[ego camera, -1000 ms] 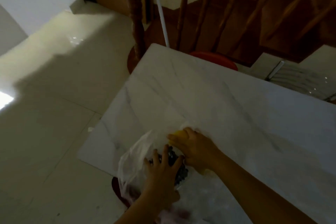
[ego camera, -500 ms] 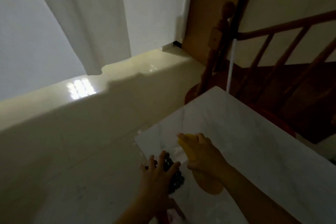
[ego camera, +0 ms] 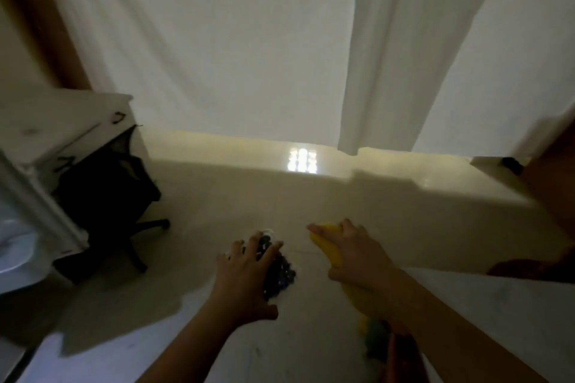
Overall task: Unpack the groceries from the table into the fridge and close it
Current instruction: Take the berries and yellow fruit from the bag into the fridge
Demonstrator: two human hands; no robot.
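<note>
Two hands loaded for one fridge trip: your left hand (ego camera: 245,277) grips a dark grape bunch (ego camera: 278,267), your right hand (ego camera: 357,258) a long yellow fruit (ego camera: 329,247).

We note open pale tiled floor (ego camera: 357,227) ahead of both hands, black wheeled office chair (ego camera: 105,196) blocking our left, white cabinet (ego camera: 46,130) above it, white hanging curtains (ego camera: 249,40) closing the far side, white marble table edge (ego camera: 513,305) on our right

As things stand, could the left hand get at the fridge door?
Probably not without putting something down: the left hand already grips dark grapes, and the white door stands off to its left across open floor.
</note>
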